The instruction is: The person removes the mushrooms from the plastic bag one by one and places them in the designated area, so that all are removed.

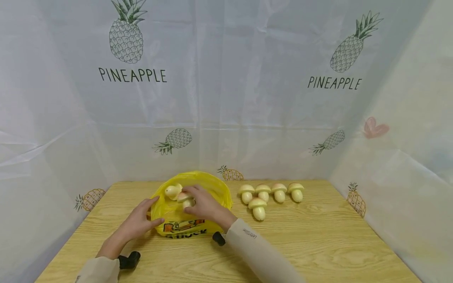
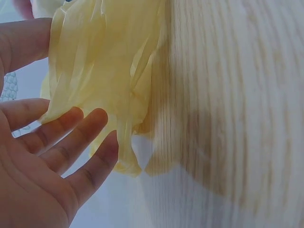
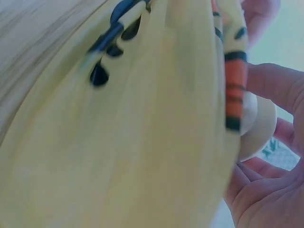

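Observation:
A yellow plastic bag [image 1: 212, 188] stands with its mouth spread wide on the table. My right hand [image 1: 205, 204] reaches over the bag's mouth and holds a toy mushroom [image 1: 185, 197] between thumb and fingers. In the right wrist view the mushroom's pale cap [image 3: 266, 128] shows behind the bag's side, the fingers round it. Another toy mushroom [image 1: 172, 192] lies inside the bag. At the left side of the bag is my left hand [image 1: 136, 221], thumb and fingers spread apart. Its loosely straight fingers [image 2: 71, 142] touch the thin plastic in the left wrist view.
To the right of the bag stand several toy mushrooms [image 1: 278, 192] in a back row, with one mushroom [image 1: 258, 208] in front of them. The wooden table [image 1: 318, 243] ends at a pineapple-printed white curtain [image 1: 230, 98], which also hangs at both sides.

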{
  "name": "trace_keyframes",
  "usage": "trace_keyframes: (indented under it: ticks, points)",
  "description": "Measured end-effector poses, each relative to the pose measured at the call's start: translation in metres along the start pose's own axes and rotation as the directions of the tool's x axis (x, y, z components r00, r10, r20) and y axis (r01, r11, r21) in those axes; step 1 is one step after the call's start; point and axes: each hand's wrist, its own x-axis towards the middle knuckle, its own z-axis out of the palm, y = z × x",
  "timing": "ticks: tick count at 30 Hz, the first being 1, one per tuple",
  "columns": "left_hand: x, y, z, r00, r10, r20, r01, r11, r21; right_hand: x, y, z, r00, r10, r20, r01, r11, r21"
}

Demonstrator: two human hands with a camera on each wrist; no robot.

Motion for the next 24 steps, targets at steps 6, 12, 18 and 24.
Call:
trace_keyframes:
  ticks: [6, 12, 18, 24]
  points:
    - [-0.001, 0.001, -0.001, 1.0, -0.007, 0.016, 0.007, 1.0, -0.001, -0.015, 0.007, -0.016, 0.999, -0.028, -0.023, 0.029, 0.999, 0.033]
    - [-0.001, 0.0, -0.001, 1.0, -0.015, 0.012, 0.015, 1.0, 0.01, -0.029, 0.018, -0.03, 0.997, -0.055, -0.062, 0.056, 0.998, 0.017]
    - [-0.001, 0.001, -0.001, 1.0, -0.001, 0.015, 0.001, 1.0, 0.014, -0.045, 0.032, -0.044, 0.994, -0.067, -0.086, 0.067, 0.998, -0.003]
    - [0.001, 0.003, 0.0, 1.0, 0.003, 0.0, -0.003, 1.0, 0.02, -0.061, 0.05, -0.059, 0.985, -0.108, -0.134, 0.107, 0.994, -0.012]
